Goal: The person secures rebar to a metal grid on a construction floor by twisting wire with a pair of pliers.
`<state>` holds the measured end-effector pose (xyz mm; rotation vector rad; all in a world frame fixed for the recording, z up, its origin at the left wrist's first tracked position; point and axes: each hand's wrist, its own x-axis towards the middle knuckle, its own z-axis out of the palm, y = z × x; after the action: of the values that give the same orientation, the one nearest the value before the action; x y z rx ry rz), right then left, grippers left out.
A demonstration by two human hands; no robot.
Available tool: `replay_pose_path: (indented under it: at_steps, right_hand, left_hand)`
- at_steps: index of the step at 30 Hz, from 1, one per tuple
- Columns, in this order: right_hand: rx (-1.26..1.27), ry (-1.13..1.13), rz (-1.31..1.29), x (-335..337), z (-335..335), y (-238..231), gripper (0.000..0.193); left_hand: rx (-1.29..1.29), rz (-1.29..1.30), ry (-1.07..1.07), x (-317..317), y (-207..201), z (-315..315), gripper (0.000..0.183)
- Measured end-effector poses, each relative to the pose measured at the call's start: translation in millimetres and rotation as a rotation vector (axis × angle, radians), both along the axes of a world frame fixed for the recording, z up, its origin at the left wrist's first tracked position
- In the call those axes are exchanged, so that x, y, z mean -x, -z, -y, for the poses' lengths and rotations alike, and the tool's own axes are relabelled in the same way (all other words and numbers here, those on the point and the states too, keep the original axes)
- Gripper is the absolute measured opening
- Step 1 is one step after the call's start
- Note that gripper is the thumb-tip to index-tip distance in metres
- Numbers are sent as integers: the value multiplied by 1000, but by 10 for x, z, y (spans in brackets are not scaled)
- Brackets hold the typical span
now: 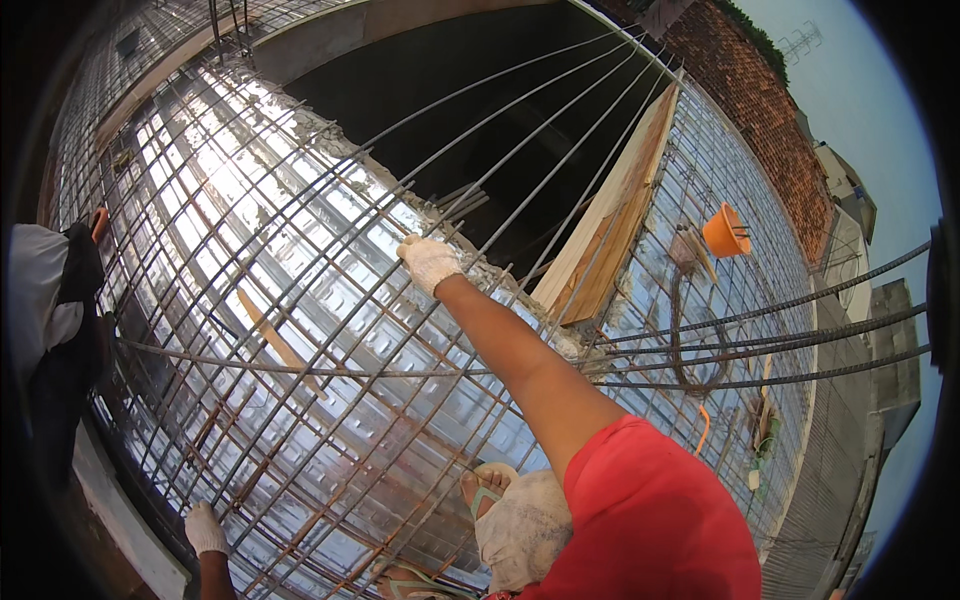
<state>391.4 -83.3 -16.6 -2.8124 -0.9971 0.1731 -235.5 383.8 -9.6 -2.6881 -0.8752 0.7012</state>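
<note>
My right hand (432,265), in a pale work glove, is closed around a steel reinforcing bar near the rough concrete edge of the dark opening. At the lower left, my gloved left hand (206,530) has its fingers curled over a bar near the outer side of the mesh. Between both hands spreads a grid of crossing rebar (345,375), lying over shiny corrugated metal decking (390,440). Several bars run on past my right hand and across the opening. My sandalled foot (487,487) stands on the mesh below my right arm.
A large dark opening (440,90) lies ahead, with a wooden board (615,215) along its right side. An orange bucket (727,232) sits on the mesh to the right. Long bars (780,340) stick out rightward. Another person's dark clothing (75,330) shows at the left. A wood strip (270,330) lies within the mesh.
</note>
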Motion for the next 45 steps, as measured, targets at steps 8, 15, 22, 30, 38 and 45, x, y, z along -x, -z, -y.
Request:
replay_pose_path:
  at_steps: [8, 15, 22, 30, 38, 45]
  right_hand:
    - [132, -93, -5, 56, -145, -176, 21]
    - [178, -294, 87, 318, -406, -161, 18]
    - [87, -340, -38, 460, -574, -249, 25]
    - [62, -233, -30, 168, -226, 27, 44]
    - [50, -195, 55, -431, 143, 183, 36]
    - [109, -209, -30, -184, -152, -33, 25]
  left_hand:
    - [-29, 67, 21, 196, 81, -186, 8]
    - [-35, 12, -152, 615, 181, -410, 15]
    - [-90, 21, -255, 519, 70, -287, 17]
    - [-25, 209, -218, 420, -176, 161, 28]
    - [57, 205, -253, 255, -80, 317, 26]
    - [72, 206, -232, 428, -126, 223, 44]
